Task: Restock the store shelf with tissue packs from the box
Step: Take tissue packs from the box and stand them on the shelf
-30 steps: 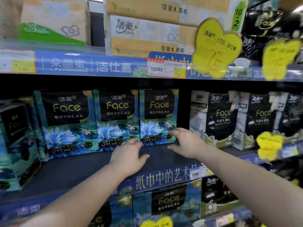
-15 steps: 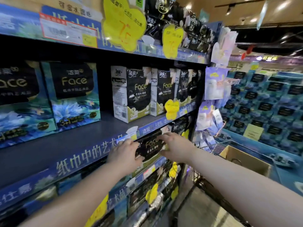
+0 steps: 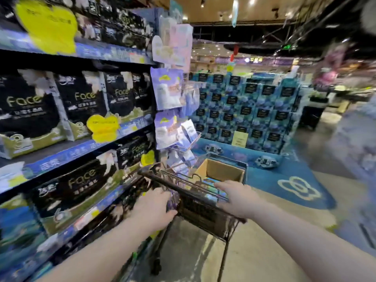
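Note:
An open cardboard box [image 3: 220,171] sits in a dark wire cart [image 3: 195,202] beside the shelf [image 3: 61,157]. A strip of blue tissue packs [image 3: 211,183] shows inside the box. My left hand [image 3: 152,206] reaches over the cart's near left corner, fingers relaxed, holding nothing I can see. My right hand [image 3: 237,197] hovers over the cart's near rim, just short of the box, fingers straight and spread. Black "Face" tissue packs [image 3: 81,100] line the shelves on the left. The view is blurred.
A wire rack of hanging purple packets [image 3: 169,110] stands at the shelf end, right behind the cart. A tall stacked display of blue tissue packs [image 3: 250,112] rises beyond on a blue floor mat [image 3: 295,186]. Bare aisle floor [image 3: 203,253] lies under the cart.
My view has swung right from the shelf to the cart. Both hands left the shelf edge and moved out over the cart and box, still holding nothing.

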Available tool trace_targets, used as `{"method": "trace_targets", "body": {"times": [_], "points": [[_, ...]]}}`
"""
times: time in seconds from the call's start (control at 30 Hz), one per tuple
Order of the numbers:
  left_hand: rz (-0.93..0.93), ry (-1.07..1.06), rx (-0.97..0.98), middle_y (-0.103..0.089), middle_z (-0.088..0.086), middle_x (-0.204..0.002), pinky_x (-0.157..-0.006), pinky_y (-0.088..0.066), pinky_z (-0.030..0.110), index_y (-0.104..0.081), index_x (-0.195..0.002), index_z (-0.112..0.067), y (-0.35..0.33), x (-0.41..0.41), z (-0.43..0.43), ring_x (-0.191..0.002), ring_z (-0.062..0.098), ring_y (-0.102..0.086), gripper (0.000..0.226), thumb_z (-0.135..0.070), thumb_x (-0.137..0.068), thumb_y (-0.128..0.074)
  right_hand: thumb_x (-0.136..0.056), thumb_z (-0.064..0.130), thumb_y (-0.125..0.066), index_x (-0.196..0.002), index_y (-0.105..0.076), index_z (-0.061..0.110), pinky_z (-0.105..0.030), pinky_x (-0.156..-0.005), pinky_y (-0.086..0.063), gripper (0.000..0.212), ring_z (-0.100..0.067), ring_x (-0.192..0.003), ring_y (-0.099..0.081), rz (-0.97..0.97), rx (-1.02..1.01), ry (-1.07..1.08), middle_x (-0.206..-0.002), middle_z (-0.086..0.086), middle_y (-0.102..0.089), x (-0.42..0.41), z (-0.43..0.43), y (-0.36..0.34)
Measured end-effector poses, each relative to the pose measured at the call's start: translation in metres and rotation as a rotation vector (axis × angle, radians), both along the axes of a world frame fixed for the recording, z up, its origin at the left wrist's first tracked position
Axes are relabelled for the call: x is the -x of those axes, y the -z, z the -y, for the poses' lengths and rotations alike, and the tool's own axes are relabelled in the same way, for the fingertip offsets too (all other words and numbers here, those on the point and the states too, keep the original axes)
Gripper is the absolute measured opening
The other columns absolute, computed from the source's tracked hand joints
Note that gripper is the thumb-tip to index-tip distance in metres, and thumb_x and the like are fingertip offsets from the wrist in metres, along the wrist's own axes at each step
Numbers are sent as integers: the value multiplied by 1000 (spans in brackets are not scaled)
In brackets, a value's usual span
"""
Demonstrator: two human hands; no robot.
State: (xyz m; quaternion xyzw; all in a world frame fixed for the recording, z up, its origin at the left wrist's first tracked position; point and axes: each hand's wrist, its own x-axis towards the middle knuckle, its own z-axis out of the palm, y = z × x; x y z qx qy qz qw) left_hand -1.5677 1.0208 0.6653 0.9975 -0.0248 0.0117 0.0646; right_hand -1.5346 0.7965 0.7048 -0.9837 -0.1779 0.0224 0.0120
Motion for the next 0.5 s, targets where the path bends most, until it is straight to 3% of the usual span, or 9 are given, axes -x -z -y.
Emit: {"method": "trace_targets", "body": {"times": [0.23, 0.5], "points": [[-37, 202, 20, -49, 0, -129, -101, -42, 39, -49, -127, -24, 15, -42, 163, -125, 24, -46, 52, -55, -86, -48, -91, 38, -53, -142, -35, 26, -35, -107, -37, 56, -25, -134, -39, -87, -26, 200, -148, -4, -40, 4, 156, 6], [-84, 347, 2, -49, 2, -130, -98, -42, 39, -48, -131, -21, 28, -97, 259, -122, 24, -48, 55, -55, -87, -49, -91, 41, -54, -145, -31, 26, -40, -107, -36, 61, -27, -131, -42, -126, -67, 317, -146, -3, -41, -23, 231, 38]]}}
